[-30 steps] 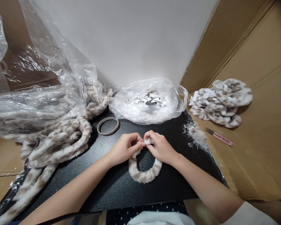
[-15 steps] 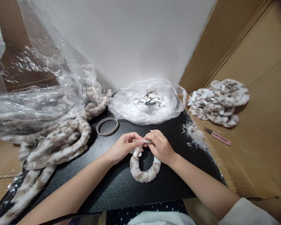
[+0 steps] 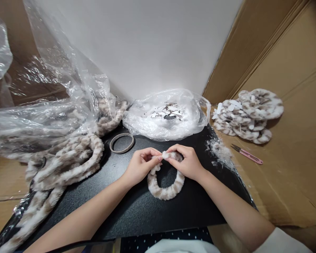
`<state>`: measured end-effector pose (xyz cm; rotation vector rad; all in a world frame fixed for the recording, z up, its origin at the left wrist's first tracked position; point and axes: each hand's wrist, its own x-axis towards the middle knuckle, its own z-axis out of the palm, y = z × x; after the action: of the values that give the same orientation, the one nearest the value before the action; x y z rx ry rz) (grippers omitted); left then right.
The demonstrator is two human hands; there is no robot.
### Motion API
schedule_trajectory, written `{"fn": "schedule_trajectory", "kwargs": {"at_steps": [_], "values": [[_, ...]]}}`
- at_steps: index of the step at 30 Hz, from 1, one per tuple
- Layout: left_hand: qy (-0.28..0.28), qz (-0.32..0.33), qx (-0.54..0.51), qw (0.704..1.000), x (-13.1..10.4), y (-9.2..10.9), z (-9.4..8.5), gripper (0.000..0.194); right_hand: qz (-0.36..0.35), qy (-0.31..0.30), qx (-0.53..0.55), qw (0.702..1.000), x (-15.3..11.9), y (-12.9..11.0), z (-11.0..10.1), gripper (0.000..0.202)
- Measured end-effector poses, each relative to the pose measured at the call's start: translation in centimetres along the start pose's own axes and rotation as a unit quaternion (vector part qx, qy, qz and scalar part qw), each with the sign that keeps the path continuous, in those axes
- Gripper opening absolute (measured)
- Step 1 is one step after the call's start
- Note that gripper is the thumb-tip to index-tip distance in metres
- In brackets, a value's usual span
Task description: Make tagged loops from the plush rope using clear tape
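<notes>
A fluffy white and brown ring (image 3: pixel 166 192) lies on the black table, its lower curve toward me. At the top of the ring, my left hand (image 3: pixel 143 164) pinches one end between thumb and fingers. My right hand (image 3: pixel 188 162) grips the fluffy tube just to the right, thumb and forefinger closed on it. The fingertips of both hands nearly meet there. A small white tag hangs by the ring's upper left, partly under my left hand.
A plastic bag (image 3: pixel 144 124) with small white pieces stands behind my hands, a tape roll (image 3: pixel 122 143) before it. Fluffy tubes (image 3: pixel 68 161) heap at left under clear plastic. Fluffy rings (image 3: pixel 263 105), pink snips (image 3: pixel 247 155) and fluff (image 3: pixel 221 153) are at right.
My right hand has opened its grip slightly and shifted right, showing more of the fluffy tube at the top. The ring looks rounder and a little higher.
</notes>
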<state>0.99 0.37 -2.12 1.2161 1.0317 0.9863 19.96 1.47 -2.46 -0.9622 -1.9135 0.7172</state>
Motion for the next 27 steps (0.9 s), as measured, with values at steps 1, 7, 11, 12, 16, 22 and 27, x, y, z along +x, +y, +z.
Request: {"fn": "schedule_trajectory", "kwargs": {"at_steps": [1,7,11,12,16,22,27], "values": [[-0.003,0.005,0.008,1.000,0.0,0.1,-0.1,0.023,0.010,0.004,0.007,1.000,0.0,0.0,0.1,0.005],[0.015,-0.005,0.019,1.000,0.0,0.0,0.0,0.025,0.152,0.008,0.128,0.980,0.1,0.2,0.7,0.014],[-0.006,-0.049,-0.095,0.994,-0.1,-0.2,0.5,0.032,0.206,0.027,0.190,0.960,0.3,0.2,0.9,0.017],[-0.025,-0.071,-0.127,0.989,-0.1,-0.3,0.6,0.034,0.208,0.030,0.188,0.959,0.3,0.2,1.0,0.016],[-0.091,-0.155,-0.216,0.960,-0.1,-0.6,0.6,0.036,0.178,0.031,0.143,0.973,0.2,0.3,1.2,0.011],[-0.124,-0.183,-0.229,0.948,-0.4,-1.0,0.8,0.028,0.107,-0.001,0.005,0.994,0.0,0.2,1.7,0.010],[-0.116,-0.188,-0.227,0.948,-0.6,-1.2,1.1,0.029,0.041,0.011,-0.172,0.984,-0.9,-0.3,-2.3,0.006]]}}
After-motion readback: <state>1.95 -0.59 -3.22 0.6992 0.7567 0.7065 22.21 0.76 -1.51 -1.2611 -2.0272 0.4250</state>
